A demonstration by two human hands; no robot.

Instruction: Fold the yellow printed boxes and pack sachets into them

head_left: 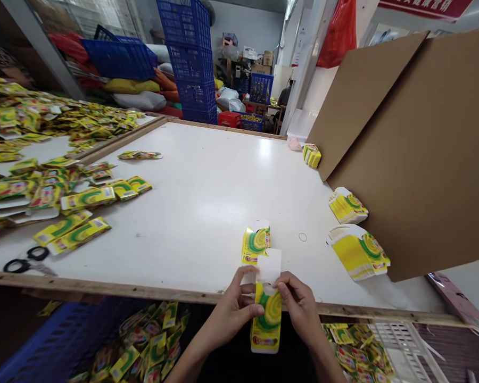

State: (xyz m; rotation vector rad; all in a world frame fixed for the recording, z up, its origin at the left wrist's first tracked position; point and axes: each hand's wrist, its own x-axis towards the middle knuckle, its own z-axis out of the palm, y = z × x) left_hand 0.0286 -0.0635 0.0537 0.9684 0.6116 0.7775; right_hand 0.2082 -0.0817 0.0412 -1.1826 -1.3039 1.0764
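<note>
My left hand [233, 308] and my right hand [299, 306] together hold a small yellow-and-green printed carton [266, 324] upright just in front of the table's near edge. Its white top flap [269, 266] sticks up between my fingertips. Just beyond it, a second yellow carton [255, 244] stands on the white table [207, 191]. Neither hand touches that one.
Flat yellow cartons lie heaped at the left [43, 191], with black scissors [24, 260] near the edge. Stacks of cartons [359, 250] [347, 205] [312, 155] sit against leaning brown cardboard sheets [423, 149]. A blue crate of cartons [115, 346] stands below; blue crates are stacked behind [189, 58].
</note>
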